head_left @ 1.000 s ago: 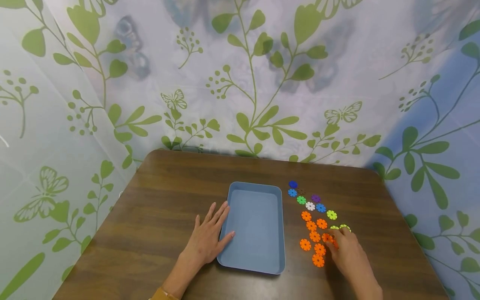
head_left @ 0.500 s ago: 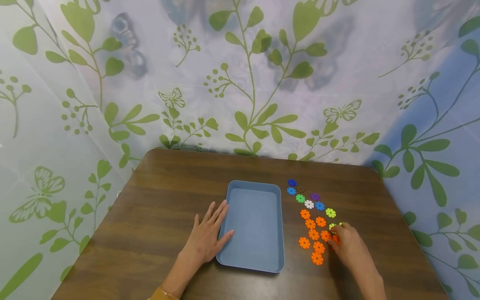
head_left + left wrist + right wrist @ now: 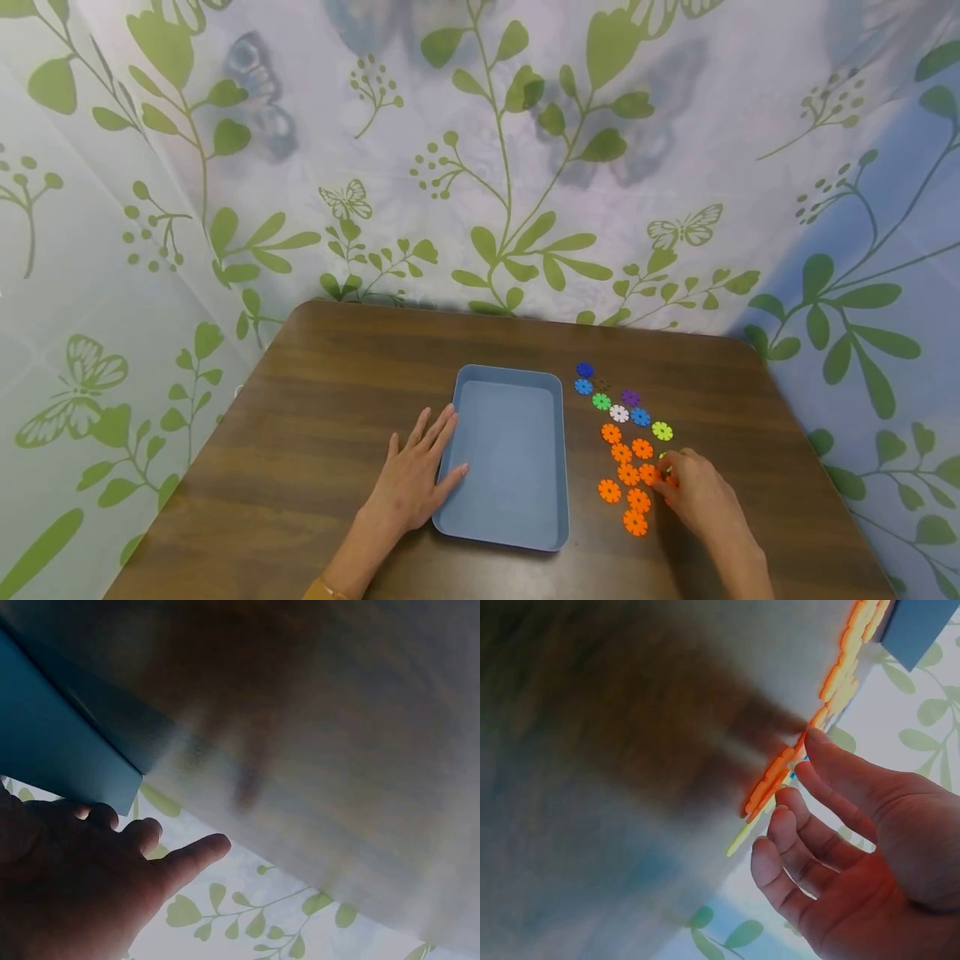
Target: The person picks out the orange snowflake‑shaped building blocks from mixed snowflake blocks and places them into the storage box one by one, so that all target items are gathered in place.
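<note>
My left hand (image 3: pixel 412 479) rests with spread fingers on the left rim of a blue-grey rectangular tray (image 3: pixel 501 458). The left wrist view shows the same hand (image 3: pixel 112 862) beside the tray's corner (image 3: pixel 67 720). To the right of the tray, my right hand (image 3: pixel 701 492) is low over the table among notched plastic interlocking discs. Its thumb and index fingertip pinch the edge of an orange interlocking disc (image 3: pixel 649 474), seen as a thin orange sliver in the right wrist view, by the hand (image 3: pixel 855 832). The fingers partly cover more orange and lime discs.
Several orange discs (image 3: pixel 628 474) lie left of the right hand. Farther back are a lime disc (image 3: pixel 662 431), a white disc (image 3: pixel 618 413), a green disc (image 3: pixel 602 402), and blue, purple and brown ones. A patterned curtain (image 3: pixel 480 167) hangs behind the brown table (image 3: pixel 360 375).
My right hand's fingers have drawn closer together, and the orange disc at the thumb has shifted slightly left. Lime discs are now more covered. The left hand has stayed on the tray.
</note>
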Demonstrator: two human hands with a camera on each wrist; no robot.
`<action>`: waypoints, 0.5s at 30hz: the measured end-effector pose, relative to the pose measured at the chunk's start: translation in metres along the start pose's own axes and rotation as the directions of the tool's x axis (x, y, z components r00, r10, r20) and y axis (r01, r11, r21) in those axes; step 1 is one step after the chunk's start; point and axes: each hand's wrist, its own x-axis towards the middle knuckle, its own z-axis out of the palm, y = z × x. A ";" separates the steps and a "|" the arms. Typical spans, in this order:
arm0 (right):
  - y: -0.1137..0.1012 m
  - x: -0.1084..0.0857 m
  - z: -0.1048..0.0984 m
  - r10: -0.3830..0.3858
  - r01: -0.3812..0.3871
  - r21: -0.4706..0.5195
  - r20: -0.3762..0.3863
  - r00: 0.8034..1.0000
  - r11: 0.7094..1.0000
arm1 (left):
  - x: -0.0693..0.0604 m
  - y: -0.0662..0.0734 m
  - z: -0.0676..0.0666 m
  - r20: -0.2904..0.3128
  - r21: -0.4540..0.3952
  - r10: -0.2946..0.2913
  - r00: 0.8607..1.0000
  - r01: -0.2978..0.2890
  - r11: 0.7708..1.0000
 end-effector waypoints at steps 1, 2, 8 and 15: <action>0.000 0.001 0.000 0.006 -0.006 -0.003 0.010 1.000 1.000 | 0.000 0.000 0.000 -0.001 0.004 0.000 1.000 0.000 1.000; 0.000 0.001 0.000 0.013 -0.013 -0.006 0.022 1.000 1.000 | 0.000 0.000 0.001 -0.003 0.007 -0.001 1.000 0.001 1.000; -0.001 0.007 -0.001 0.039 -0.038 -0.016 0.075 0.996 0.999 | -0.001 0.001 0.002 -0.011 0.039 -0.010 1.000 0.010 0.999; 0.000 0.006 -0.001 0.035 -0.037 0.027 0.071 0.997 0.999 | -0.001 0.004 0.006 -0.024 0.052 -0.004 1.000 0.005 0.999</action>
